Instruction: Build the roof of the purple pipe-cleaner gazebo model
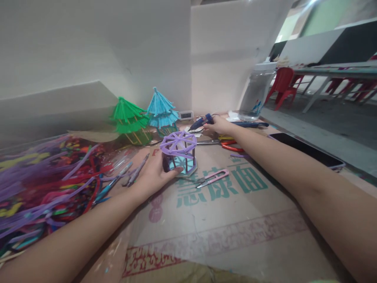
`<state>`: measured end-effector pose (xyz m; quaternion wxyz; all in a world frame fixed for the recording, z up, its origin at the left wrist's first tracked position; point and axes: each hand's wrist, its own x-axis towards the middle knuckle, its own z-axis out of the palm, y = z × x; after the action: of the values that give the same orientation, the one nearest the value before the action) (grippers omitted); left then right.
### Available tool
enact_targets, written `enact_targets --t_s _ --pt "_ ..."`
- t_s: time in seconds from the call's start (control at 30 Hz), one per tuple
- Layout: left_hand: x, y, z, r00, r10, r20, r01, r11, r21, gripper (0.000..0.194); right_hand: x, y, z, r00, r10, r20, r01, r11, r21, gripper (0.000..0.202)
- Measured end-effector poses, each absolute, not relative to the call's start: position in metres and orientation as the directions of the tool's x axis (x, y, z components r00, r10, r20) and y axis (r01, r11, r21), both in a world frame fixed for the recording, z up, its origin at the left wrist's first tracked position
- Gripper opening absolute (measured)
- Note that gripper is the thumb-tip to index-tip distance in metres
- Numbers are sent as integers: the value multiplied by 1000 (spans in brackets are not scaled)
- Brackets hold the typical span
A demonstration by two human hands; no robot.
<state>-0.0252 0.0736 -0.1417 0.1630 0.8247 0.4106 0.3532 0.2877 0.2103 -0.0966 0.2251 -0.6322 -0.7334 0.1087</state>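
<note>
A small round frame [179,143] with a purple spoked top, dark posts and a light blue base stands upright on the cardboard [224,220]. My left hand [157,173] grips its base from the left, thumb at the front edge. Farther back, my right hand [217,125] has its fingers closed round a dark blue glue gun [202,122], whose nozzle points left. Pink-handled snips [216,178] lie just right of the frame. Behind it stand a green tiered roof model [131,122] and a light blue one [161,110].
Colourful pipe cleaners [44,184] heap at the left, beside pens [137,171]. Orange-handled scissors [231,146] lie under my right forearm. A clear bottle [256,94] stands at the back right, a phone [306,149] lies at the right, and a white partition [147,47] rises behind.
</note>
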Motion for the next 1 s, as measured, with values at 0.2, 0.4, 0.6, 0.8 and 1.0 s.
enact_targets --t_s 0.2,0.4,0.6,0.8,1.0 --pt "-25 75 -143 405 797 448 557 -603 571 65 290 207 -97 -76 980 184 950 127 -286 37" --pt "-25 75 -143 418 781 464 548 -624 557 62 297 196 -81 -108 982 154 987 124 -99 34" --pt "-24 75 -141 418 774 475 550 -632 546 70 302 149 -51 -64 981 185 989 38 140 21" --pt "-23 71 -139 422 777 467 533 -629 566 72 263 59 -43 -311 798 516 889 436 -139 30" --pt "-25 73 -143 411 785 463 515 -619 593 78 235 32 -68 -525 604 599 624 752 -211 26"
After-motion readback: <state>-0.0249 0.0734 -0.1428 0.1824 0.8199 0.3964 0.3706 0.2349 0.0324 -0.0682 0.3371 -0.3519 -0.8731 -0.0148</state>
